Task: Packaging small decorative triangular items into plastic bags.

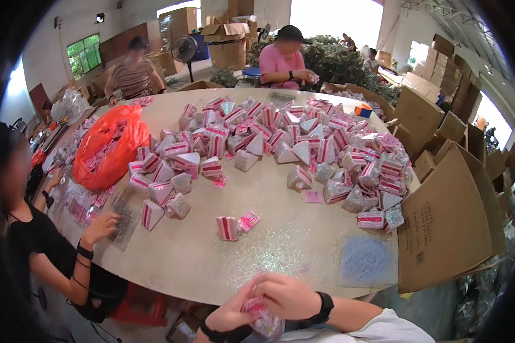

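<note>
We hold one small glittery pink packet (pixel 263 320) between both hands, below the near edge of the table. It looks crinkled and shiny, pink with pale sparkling specks, and its exact shape is hard to tell because our fingers cover much of it. Our right hand (pixel 289 296) closes over its top and right side, while our left hand (pixel 232 314) presses against its left side from below. The lower end of the packet pokes out beneath the grip, hanging free under our right palm.
</note>
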Motion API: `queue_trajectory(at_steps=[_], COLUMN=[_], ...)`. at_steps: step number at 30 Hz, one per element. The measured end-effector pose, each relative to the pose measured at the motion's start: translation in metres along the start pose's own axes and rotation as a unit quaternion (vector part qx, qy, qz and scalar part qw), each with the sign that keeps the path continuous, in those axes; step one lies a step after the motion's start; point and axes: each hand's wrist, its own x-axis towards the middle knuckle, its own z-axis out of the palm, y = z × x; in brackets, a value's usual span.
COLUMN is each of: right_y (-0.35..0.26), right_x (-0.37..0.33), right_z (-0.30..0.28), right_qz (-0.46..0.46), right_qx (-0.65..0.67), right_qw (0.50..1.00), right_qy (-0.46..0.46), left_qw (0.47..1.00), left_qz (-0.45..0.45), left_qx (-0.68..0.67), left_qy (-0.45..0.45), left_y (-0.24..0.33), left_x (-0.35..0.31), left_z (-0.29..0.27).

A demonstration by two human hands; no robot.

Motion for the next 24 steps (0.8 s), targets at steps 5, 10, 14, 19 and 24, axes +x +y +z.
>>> queue_trajectory(at_steps=[5,10,14,19,24], right_y=[0.005,0.095,0.200,0.252,0.240], right_x=[0.015,0.062,0.067,0.057,0.079], right_z=[-0.009,-0.067,-0.125,-0.131,-0.111], right_qz=[0.062,0.244,0.338,0.293,0.286], right_qx=[0.045,-0.087,-0.481,-0.623,-0.555], right_qw=[0.988,0.945,0.809,0.708,0.777], right_qy=[-0.134,-0.198,-0.001,-0.156,-0.077], left_qw=[0.970,0.967,0.942,0.928,0.898], left_qz=[-0.058,-0.062,0.070,0.089,0.091], left_qx=[0.218,0.201,0.167,0.062,0.166], left_qy=[0.087,0.144,0.284,0.355,0.398], left_y=[0.010,0.021,-0.005,0.003,0.004], left_x=[-0.008,-0.043,-0.076,-0.101,-0.105], left_z=[0.007,0.002,-0.003,-0.003,-0.002])
